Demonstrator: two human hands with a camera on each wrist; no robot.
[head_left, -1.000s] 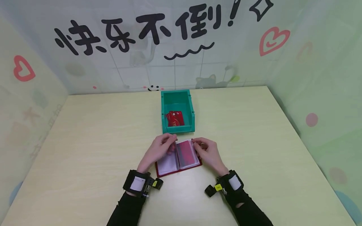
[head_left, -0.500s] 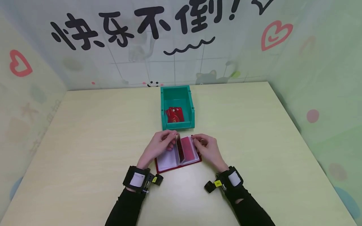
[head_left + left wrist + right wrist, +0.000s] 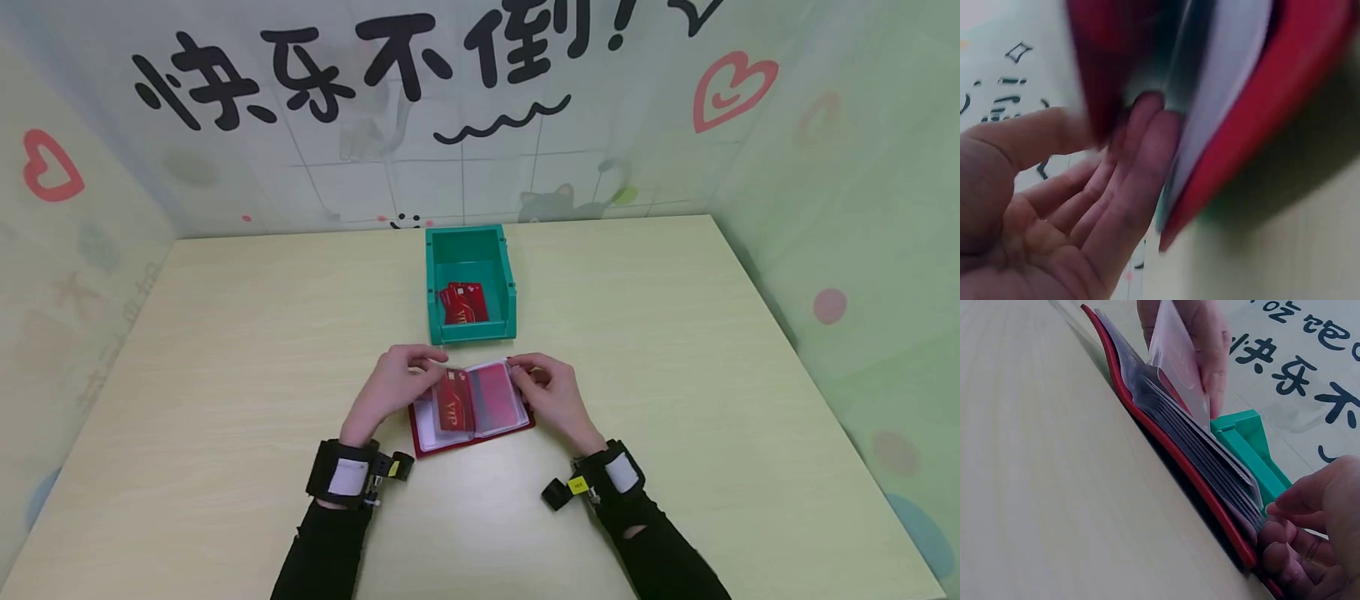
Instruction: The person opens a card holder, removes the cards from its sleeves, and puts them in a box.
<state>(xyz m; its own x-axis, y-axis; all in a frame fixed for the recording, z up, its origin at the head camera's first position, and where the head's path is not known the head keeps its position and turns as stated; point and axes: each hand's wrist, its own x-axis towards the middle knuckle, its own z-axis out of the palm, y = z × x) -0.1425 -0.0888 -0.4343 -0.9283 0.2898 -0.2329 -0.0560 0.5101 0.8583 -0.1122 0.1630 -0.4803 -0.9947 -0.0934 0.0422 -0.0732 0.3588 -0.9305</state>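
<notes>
A small card holder with a red cover (image 3: 414,433) and clear sleeve pages lies open on the table. My left hand (image 3: 400,377) pinches the top of a sleeve page holding a red VIP card (image 3: 454,403), raised at a slant over the left side. In the left wrist view, the thumb is on one side of that red page (image 3: 1094,69) and the fingers are on the other. My right hand (image 3: 551,390) grips the holder's upper right edge; in the right wrist view, its fingertips are at the corner of the stacked pages (image 3: 1210,469). A pinkish page (image 3: 497,396) shows on the right side.
Just beyond the holder stands a teal bin (image 3: 474,333) with several red cards (image 3: 467,304) near its front wall. The pale wooden table (image 3: 262,358) extends on both sides, and printed backdrop walls (image 3: 637,150) enclose it.
My left hand has moved left, turning a sleeve page from near upright to leaning left, so its red VIP card now shows. My right hand stays at the holder's edge.
</notes>
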